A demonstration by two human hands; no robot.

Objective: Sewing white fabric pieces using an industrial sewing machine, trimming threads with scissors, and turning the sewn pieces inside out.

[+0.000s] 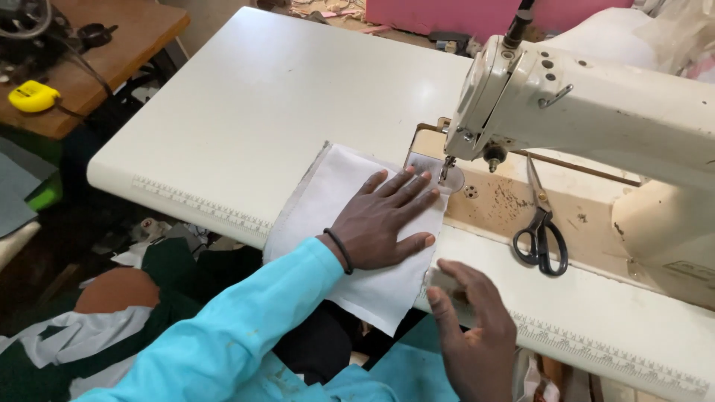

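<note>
White woven cloth panel (350, 223) lies on the cream bench (246, 104), pinned flat by the left hand (387, 219) with fingers spread toward the needle at two o'clock, while the right hand (469, 313), loosely open, steadies its near edge.

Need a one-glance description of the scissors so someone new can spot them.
Start at the cream sewing machine on the white table. On the worn tan bed under its arm, right of the needle, lie the scissors, blades pointing away from the person. They are the only black-handled metal tool there, apart from the white cloth under the left hand.
</note>
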